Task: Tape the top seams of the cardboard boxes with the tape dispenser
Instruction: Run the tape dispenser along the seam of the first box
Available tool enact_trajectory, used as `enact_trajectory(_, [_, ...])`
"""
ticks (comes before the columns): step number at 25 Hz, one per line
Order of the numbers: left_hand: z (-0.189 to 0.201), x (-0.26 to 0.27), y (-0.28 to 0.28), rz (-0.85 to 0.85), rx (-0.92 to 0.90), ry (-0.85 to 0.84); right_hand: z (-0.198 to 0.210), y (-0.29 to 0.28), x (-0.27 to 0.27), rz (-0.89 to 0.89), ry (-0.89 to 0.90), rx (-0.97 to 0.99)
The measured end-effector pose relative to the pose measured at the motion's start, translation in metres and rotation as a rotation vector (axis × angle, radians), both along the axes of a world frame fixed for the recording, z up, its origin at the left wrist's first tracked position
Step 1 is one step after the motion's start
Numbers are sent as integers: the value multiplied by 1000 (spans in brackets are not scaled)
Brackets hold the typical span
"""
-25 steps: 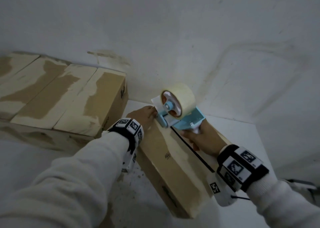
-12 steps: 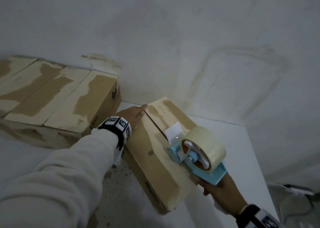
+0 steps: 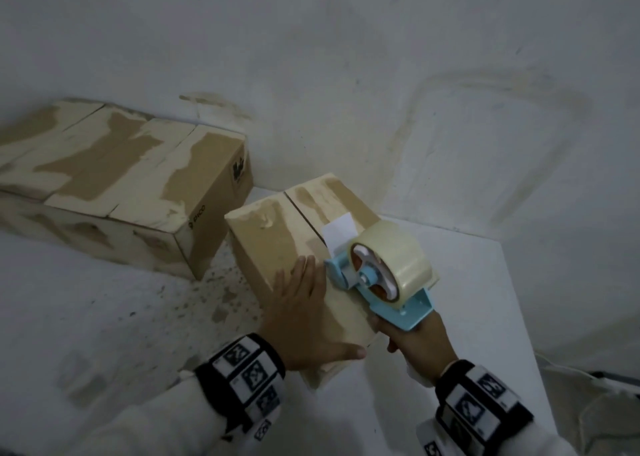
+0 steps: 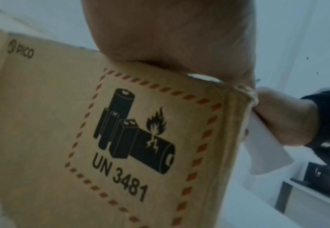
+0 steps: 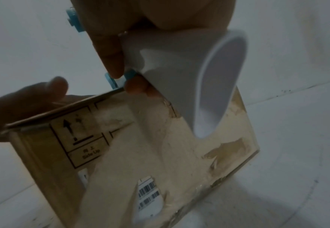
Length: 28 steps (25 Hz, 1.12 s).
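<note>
- The cardboard box (image 3: pixel 277 244) stood on the white worktop (image 3: pixel 485 317), set at an angle with one end toward the wall (image 3: pixel 346 74) and the near end under both hands.
- The left hand (image 3: pixel 304 317) lay flat on the near part of the box top, fingers straight and spread, thumb out along the near edge; in the left wrist view the palm (image 4: pixel 170 38) pressed down on the top edge of the box.
- The right hand (image 3: pixel 420 348) was wrapped round the white handle (image 5: pixel 189 69) of the tape dispenser (image 3: pixel 377 275), just off the near right corner of the box.
- The dispenser rested on the right half of the box top, just beside the fingertips of the left hand, over the near stretch of the top seam (image 3: pixel 304 216).
- The seam showed as a dark line running from the far edge toward the dispenser.
- The dispenser had a light blue frame and carried a roll of clear, yellowish tape (image 3: pixel 398 258); a white tab (image 3: pixel 337 233) stuck out from its front end.
- The box was brown, much of its top and sides covered with pale patches.
- One side bore a battery warning mark (image 4: pixel 136 131) reading "UN 3481" and the word "PICO"; the near end carried an arrow mark and a barcode label (image 5: pixel 148 194).
- A row of similar boxes (image 3: pixel 114 178) stood to the left along the wall, apart from the box.
</note>
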<state>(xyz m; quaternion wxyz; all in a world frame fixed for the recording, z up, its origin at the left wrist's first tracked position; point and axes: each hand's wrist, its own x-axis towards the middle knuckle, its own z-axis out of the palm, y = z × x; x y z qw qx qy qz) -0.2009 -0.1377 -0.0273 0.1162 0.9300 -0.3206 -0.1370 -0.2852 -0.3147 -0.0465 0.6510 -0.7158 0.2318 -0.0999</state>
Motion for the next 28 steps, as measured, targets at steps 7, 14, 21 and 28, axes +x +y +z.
enact_trajectory(7, [-8,12,-19,-4,55,-83,6,-3,17,-2,21,-57])
enact_trajectory(14, [-13,-1,-37,125,47,-127,23,-9,20,129,72,-132])
enact_trajectory(21, [-12,-1,-38,139,60,-105,28,-7,10,159,90,-134])
enact_trajectory(28, [-9,-4,-38,119,119,-141,27,-26,-49,89,72,-116])
